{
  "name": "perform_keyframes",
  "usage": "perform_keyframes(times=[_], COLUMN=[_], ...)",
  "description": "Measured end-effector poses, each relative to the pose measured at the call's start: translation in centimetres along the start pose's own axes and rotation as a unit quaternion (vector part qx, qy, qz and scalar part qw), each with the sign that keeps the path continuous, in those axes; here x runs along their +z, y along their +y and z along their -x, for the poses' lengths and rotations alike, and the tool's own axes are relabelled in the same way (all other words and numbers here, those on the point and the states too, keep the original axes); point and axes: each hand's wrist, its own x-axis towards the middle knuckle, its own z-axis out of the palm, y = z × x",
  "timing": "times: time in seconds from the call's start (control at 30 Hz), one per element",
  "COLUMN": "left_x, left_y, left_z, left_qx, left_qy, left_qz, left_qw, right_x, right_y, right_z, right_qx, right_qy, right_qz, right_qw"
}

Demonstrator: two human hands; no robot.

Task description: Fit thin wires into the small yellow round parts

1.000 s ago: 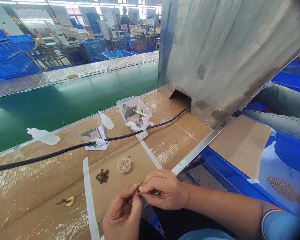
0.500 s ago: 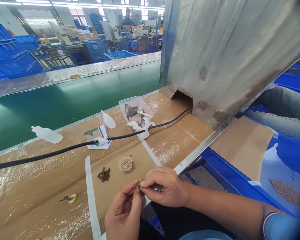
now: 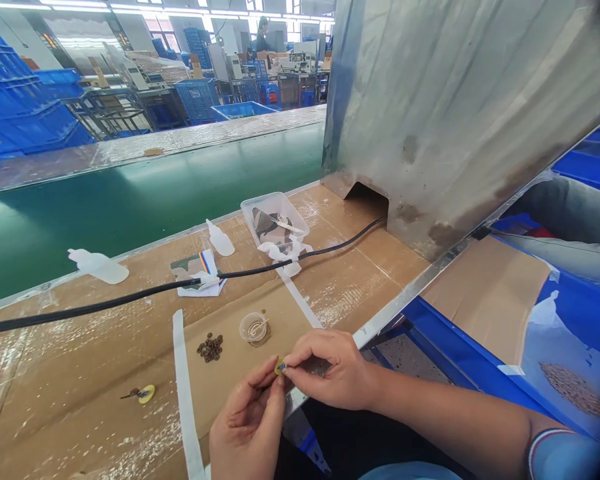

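At the bottom centre of the frame a small yellow disc [image 3: 279,366] is pinched between the fingertips of the left hand [image 3: 250,427] and the right hand [image 3: 330,370], just above the near edge of the cardboard-covered bench [image 3: 80,373]. The left thumb and forefinger are closed on the disc from below; the right fingers are closed together over a thin tool or pin, too small to identify, whose tip meets the disc.

The step in hand appears to be the fitting of a tiny part to the disc. It would be done best with the disc held steady by the left hand and only the right fingertips moved, with the wrists kept low near the bench so that a dropped piece lands on the cardboard rather than over the edge.

Just above the hands a small round clear cup [image 3: 253,327] stands on the bench, with what looks like fine wire pieces inside. A loose heap of dark rings [image 3: 211,347] lies to its left, in no container. A second yellow disc [image 3: 147,393] lies further left. Toward the centre a clear plastic tray [image 3: 275,217] holds scraps of paper and film. At the lower right a blue bin [image 3: 570,313] holds a pile of small brown parts [image 3: 575,389]. A black cable [image 3: 130,298] runs across the bench.
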Motion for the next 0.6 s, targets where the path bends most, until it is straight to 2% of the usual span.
perform_keyframes(times=[0.17, 0.23, 0.37, 0.6], left_x=[-0.46, -0.49, -0.28, -0.36], left_y=[-0.12, -0.13, 0.05, 0.17], left_z=[-0.31, -0.41, -0.46, -0.3], left_qx=[-0.041, -0.055, -0.055, -0.043], left_qy=[-0.045, -0.041, -0.04, -0.069], left_qz=[0.043, 0.055, 0.065, 0.052], left_qw=[0.997, 0.996, 0.996, 0.995], right_x=[-0.11, -0.07, 0.08, 0.24], right_y=[-0.26, -0.28, -0.09, 0.08], right_z=[-0.14, -0.11, -0.12, -0.31], right_qx=[0.057, 0.11, 0.227, 0.251], right_qy=[0.011, -0.002, -0.035, -0.035], right_qz=[-0.024, -0.056, -0.154, -0.165], right_qw=[0.998, 0.992, 0.961, 0.953])
